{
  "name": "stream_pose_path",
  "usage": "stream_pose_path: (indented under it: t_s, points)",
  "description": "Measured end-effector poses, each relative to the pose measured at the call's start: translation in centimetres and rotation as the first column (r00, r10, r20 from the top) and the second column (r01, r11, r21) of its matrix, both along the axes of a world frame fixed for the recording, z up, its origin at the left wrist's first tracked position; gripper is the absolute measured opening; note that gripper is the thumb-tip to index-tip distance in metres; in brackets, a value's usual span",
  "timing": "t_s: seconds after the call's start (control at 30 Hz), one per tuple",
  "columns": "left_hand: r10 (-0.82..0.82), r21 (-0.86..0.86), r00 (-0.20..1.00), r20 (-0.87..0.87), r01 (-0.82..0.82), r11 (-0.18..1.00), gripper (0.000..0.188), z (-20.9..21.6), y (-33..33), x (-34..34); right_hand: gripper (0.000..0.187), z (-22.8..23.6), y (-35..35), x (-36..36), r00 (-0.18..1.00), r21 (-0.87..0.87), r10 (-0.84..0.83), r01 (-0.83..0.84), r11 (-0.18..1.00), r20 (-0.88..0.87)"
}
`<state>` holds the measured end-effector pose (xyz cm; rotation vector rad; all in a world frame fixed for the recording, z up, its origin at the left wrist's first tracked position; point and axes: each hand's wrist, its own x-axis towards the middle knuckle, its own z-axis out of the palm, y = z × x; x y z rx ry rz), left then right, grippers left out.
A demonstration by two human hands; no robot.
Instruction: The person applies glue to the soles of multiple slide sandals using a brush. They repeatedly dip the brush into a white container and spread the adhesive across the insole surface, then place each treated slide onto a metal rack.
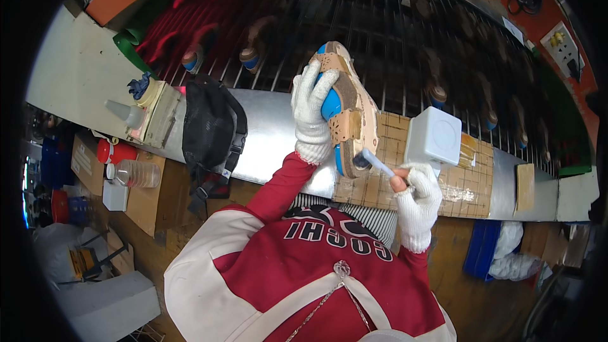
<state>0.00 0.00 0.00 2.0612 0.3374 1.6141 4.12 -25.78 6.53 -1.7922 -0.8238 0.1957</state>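
A tan sandal-like shoe (366, 117) with perforated straps sits on a blue shoe last (332, 105), tilted above the bench. My left hand (311, 104), in a white knit glove, is wrapped round its left side. My right hand (418, 199), gloved with bare fingertips showing, pinches the pale handle of a small brush (380, 164). The brush's dark tip meets the near end of the shoe; whether it presses there I cannot tell. Below the shoe lies a stained cardboard sheet (392, 134), with a white plastic container (437, 136) standing beyond my right hand.
A metal-rod rack (285, 57) with several shoes on lasts stretches along the far side. On the bench's left lie a black bag (212, 133) and a box with a small bottle (130, 114). A clear jug (140, 175) stands lower left, and blue crates (482, 248) lower right.
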Motion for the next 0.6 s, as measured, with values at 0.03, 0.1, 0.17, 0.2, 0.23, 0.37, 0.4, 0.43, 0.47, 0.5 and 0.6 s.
stream_pose_path:
  t_s: [0.03, 0.1, 0.17, 0.2, 0.23, 0.37, 0.4, 0.43, 0.47, 0.5, 0.6]
  points:
    - [0.007, 0.007, 1.000, -0.003, -0.007, 1.000, 0.058, 0.2, -0.1, 0.0, 0.016, 0.3, 0.4, 0.0, 0.999, -0.007, -0.019, 0.020, 1.000, 0.028]
    - [0.008, -0.005, 1.000, -0.002, -0.008, 1.000, 0.058, 0.1, -1.2, 0.3, 0.017, 0.7, 0.5, 0.4, 0.991, 0.003, -0.060, 0.060, 0.998, 0.121]
    - [-0.003, -0.016, 1.000, 0.000, 0.003, 1.000, 0.057, 0.3, -1.6, 0.4, 0.017, 0.9, 1.1, 0.7, 0.967, 0.062, -0.101, 0.089, 0.994, 0.233]
    - [0.005, -0.011, 1.000, 0.008, -0.005, 1.000, 0.057, 0.5, -1.5, 0.5, 0.018, 0.7, 1.6, 0.7, 0.954, 0.113, -0.152, 0.127, 0.985, 0.257]
    - [0.010, -0.007, 1.000, 0.017, -0.010, 1.000, 0.056, 0.6, -1.6, 0.5, 0.018, 0.7, 1.7, 0.4, 0.923, 0.116, -0.176, 0.144, 0.983, 0.341]
    - [-0.024, -0.037, 0.998, 0.064, 0.026, 0.999, 0.055, 0.4, -1.3, 0.6, 0.022, 0.4, 0.9, -0.5, 0.834, 0.099, -0.163, 0.130, 0.987, 0.527]
    - [-0.056, -0.080, 0.995, 0.077, 0.062, 0.995, 0.055, 0.3, -1.2, 0.8, 0.022, 0.2, 0.6, -0.7, 0.822, 0.111, -0.139, 0.092, 0.990, 0.552]
    - [-0.088, -0.123, 0.992, 0.093, 0.099, 0.987, 0.055, 0.1, -1.2, 0.9, 0.022, 0.1, 0.4, -0.8, 0.807, 0.122, -0.119, 0.059, 0.991, 0.579]
    - [-0.130, -0.153, 0.984, 0.122, 0.148, 0.977, 0.054, 0.0, -1.3, 1.0, 0.021, 0.1, 0.1, -0.8, 0.790, 0.112, -0.091, 0.029, 0.993, 0.606]
    - [-0.183, -0.212, 0.969, 0.164, 0.216, 0.953, 0.054, -0.1, -1.5, 1.2, 0.021, -0.1, 0.1, -0.8, 0.805, 0.161, -0.111, 0.019, 0.987, 0.583]
    - [-0.270, -0.245, 0.941, 0.202, 0.315, 0.917, 0.048, -0.4, -1.8, 1.4, 0.024, -0.4, 0.5, -0.6, 0.801, 0.240, -0.197, 0.068, 0.968, 0.566]
